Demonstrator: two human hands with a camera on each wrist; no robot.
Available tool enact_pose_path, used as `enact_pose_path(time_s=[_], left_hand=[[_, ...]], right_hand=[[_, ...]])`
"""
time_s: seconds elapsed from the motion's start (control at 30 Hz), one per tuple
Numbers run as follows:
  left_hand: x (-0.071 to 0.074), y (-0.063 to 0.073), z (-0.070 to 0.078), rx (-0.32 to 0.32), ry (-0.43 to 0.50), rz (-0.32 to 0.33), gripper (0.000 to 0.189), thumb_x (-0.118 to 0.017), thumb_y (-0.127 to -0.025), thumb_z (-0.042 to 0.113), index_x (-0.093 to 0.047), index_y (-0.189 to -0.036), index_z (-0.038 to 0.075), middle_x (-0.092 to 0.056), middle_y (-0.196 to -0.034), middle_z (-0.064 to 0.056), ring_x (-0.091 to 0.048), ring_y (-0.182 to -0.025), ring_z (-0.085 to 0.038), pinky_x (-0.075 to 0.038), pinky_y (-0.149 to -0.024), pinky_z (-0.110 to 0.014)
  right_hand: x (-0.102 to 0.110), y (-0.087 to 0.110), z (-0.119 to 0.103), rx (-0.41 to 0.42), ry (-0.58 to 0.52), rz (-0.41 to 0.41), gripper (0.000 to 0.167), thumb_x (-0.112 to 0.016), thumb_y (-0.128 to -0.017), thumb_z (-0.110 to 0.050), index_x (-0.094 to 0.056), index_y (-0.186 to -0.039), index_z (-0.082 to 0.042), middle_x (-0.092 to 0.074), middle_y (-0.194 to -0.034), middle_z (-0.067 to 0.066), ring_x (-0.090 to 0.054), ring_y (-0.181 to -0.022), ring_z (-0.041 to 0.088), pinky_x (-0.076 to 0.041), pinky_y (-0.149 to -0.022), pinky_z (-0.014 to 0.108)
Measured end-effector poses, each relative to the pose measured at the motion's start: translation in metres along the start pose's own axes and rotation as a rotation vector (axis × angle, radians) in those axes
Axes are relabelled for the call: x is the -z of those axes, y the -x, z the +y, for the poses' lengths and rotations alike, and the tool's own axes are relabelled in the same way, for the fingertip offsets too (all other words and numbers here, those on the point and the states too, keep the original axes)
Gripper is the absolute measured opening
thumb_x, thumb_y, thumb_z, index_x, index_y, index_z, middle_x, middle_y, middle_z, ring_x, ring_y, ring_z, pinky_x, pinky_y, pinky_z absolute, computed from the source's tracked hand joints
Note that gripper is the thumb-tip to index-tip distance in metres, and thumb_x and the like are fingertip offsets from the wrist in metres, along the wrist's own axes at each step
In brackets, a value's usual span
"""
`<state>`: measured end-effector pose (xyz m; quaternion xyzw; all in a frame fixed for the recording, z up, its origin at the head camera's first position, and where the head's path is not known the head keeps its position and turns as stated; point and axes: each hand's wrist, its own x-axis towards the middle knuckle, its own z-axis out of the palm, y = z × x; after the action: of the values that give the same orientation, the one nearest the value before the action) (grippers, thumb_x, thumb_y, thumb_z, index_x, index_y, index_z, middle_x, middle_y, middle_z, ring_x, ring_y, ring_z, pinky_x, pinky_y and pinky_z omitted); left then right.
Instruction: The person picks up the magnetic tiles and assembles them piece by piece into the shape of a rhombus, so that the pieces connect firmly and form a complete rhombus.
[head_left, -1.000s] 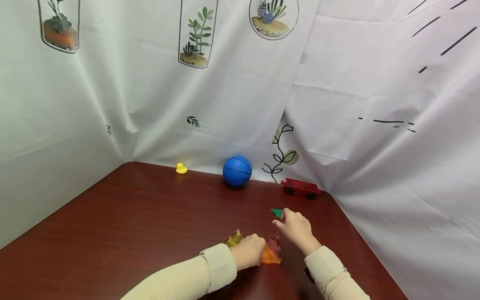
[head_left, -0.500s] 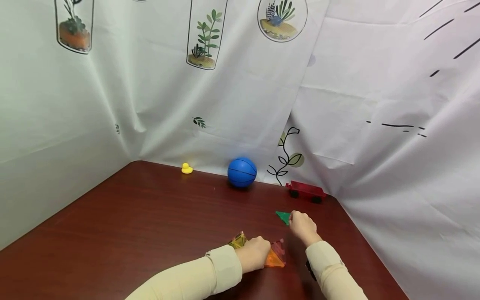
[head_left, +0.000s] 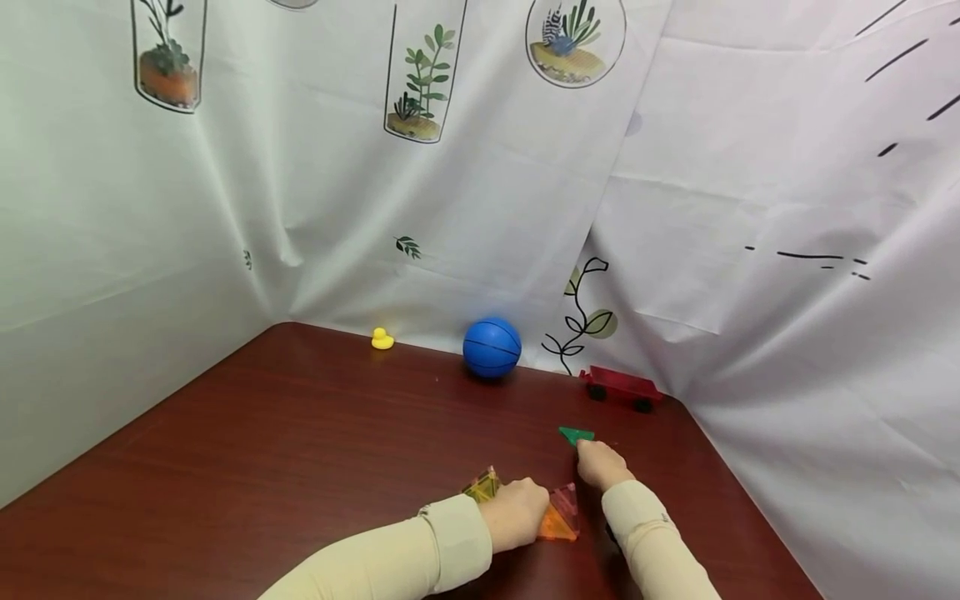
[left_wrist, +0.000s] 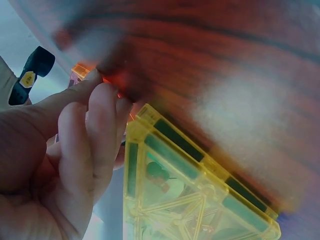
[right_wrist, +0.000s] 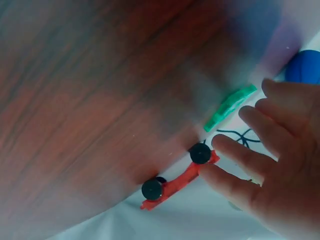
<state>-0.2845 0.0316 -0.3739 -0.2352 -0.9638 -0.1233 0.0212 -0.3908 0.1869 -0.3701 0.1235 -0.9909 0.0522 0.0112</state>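
My left hand (head_left: 517,512) pinches an orange triangular magnetic tile (head_left: 557,525) at the front of the table. A purplish-red tile (head_left: 566,500) adjoins the orange one. On the hand's other side is a yellow triangular tile (left_wrist: 175,185), large in the left wrist view; how it joins the others is hidden. Further forward and to the right, my right hand (head_left: 602,465) is at a small green triangular tile (head_left: 576,435). The right wrist view shows its fingers extended, tips close to the green tile (right_wrist: 230,107); whether they touch it is unclear.
At the back of the brown table (head_left: 300,417) are a yellow toy duck (head_left: 382,339), a blue ball (head_left: 492,347) and a red toy wagon (head_left: 621,387) with black wheels. White printed cloth (head_left: 450,208) hangs behind them. The wagon lies just beyond the green tile.
The head view has shifted slightly left. The green tile has turned a little, and my right hand has drawn to its near side. My left hand stays on the tiles.
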Motion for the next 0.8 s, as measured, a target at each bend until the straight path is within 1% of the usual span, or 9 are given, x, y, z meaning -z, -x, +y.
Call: enact_pose_path(time_s=[0.1,0.17,0.23,0.37,0.5,0.67,0.8], left_hand=[[0.0,0.0,0.001,-0.003,0.008,-0.006,0.024,-0.062,-0.077,0.005,-0.05,-0.058,0.012,-0.043,-0.05,0.002,-0.036,-0.041,-0.008,-0.03,-0.036,-0.024],[0.0,0.001,0.001,-0.006,0.016,-0.011,0.024,-0.061,-0.077,0.004,-0.05,-0.058,0.012,-0.043,-0.05,0.001,-0.036,-0.041,-0.008,-0.03,-0.036,-0.024],[0.0,0.001,0.001,-0.009,0.018,-0.013,0.024,-0.061,-0.077,0.004,-0.05,-0.058,0.012,-0.043,-0.05,0.001,-0.036,-0.041,-0.008,-0.031,-0.036,-0.024],[-0.001,0.001,0.001,-0.011,0.008,-0.009,0.024,-0.061,-0.077,0.004,-0.05,-0.057,0.012,-0.043,-0.049,0.002,-0.036,-0.041,-0.008,-0.031,-0.036,-0.024],[-0.002,0.002,0.0,-0.01,-0.006,0.004,0.025,-0.062,-0.076,0.004,-0.05,-0.057,0.012,-0.043,-0.049,0.002,-0.035,-0.041,-0.008,-0.031,-0.036,-0.024],[-0.002,0.001,-0.001,-0.017,-0.007,0.027,0.025,-0.062,-0.076,0.005,-0.049,-0.056,0.013,-0.042,-0.049,0.002,-0.035,-0.041,-0.008,-0.031,-0.036,-0.024],[-0.001,0.0,-0.003,-0.03,-0.003,0.04,0.026,-0.062,-0.076,0.005,-0.048,-0.056,0.013,-0.041,-0.048,0.002,-0.033,-0.041,-0.008,-0.03,-0.035,-0.023]], right_hand=[[-0.004,0.0,0.002,0.023,-0.008,-0.05,0.024,-0.048,-0.085,-0.002,-0.054,-0.108,0.0,-0.054,-0.106,0.02,-0.05,-0.097,0.036,-0.04,-0.076,0.05],[-0.006,0.0,0.003,0.021,-0.01,-0.073,0.028,-0.047,-0.086,-0.002,-0.051,-0.114,0.001,-0.052,-0.11,0.022,-0.047,-0.102,0.037,-0.037,-0.081,0.051],[-0.008,0.001,0.005,0.02,-0.011,-0.092,0.031,-0.046,-0.087,-0.003,-0.049,-0.118,0.002,-0.051,-0.112,0.023,-0.046,-0.104,0.037,-0.036,-0.083,0.05],[-0.008,0.003,0.007,0.026,-0.004,-0.11,0.032,-0.046,-0.087,-0.003,-0.049,-0.119,0.001,-0.052,-0.11,0.023,-0.047,-0.103,0.036,-0.037,-0.082,0.049],[-0.005,0.009,0.006,0.045,-0.011,-0.112,0.032,-0.047,-0.087,-0.003,-0.05,-0.118,0.0,-0.053,-0.109,0.022,-0.048,-0.101,0.036,-0.038,-0.081,0.049],[0.0,0.02,0.004,0.107,0.003,-0.097,0.029,-0.048,-0.085,0.0,-0.055,-0.113,-0.001,-0.056,-0.103,0.019,-0.052,-0.095,0.034,-0.041,-0.076,0.046],[0.003,0.026,0.002,0.16,0.033,-0.064,0.027,-0.051,-0.082,0.001,-0.059,-0.108,-0.002,-0.058,-0.098,0.017,-0.054,-0.088,0.032,-0.043,-0.07,0.043]])
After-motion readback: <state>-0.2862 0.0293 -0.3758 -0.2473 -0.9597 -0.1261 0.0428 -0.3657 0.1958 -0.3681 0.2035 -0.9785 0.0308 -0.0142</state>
